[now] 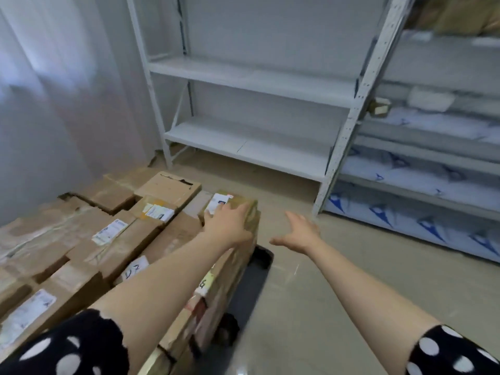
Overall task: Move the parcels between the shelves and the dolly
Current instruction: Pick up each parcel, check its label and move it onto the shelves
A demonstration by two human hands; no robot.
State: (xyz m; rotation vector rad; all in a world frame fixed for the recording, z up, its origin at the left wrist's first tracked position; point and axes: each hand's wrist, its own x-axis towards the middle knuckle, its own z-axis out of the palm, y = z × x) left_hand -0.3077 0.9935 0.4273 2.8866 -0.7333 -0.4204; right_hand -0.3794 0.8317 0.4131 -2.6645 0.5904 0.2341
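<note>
Parcels, brown cardboard boxes with white labels, are stacked closely on the dolly in the lower left, in front of a pale curtain. The dolly's dark deck shows bare only along the right edge of the stack, with one wheel visible below it.

A small parcel with a white label sits topmost at the far right corner of the stack. The left arm, in a black sleeve with white dots, reaches forward across the stack. The left hand lies palm down on this small parcel with its fingers extended over the top. Its grip is open and clasps nothing; whether the thumb hooks an edge cannot be told through the blur.

The right arm extends forward, roughly parallel to the left. The right hand hangs over the floor, just beside the stack and apart from it, palm down. Its fingers are spread, its thumb points left, and its grip is open and holds nothing.

A white shelf unit stands beyond, against the wall. To its right, a second shelf unit carries white bags with blue marks, a small box at its left edge, and brown parcels on the top level.
</note>
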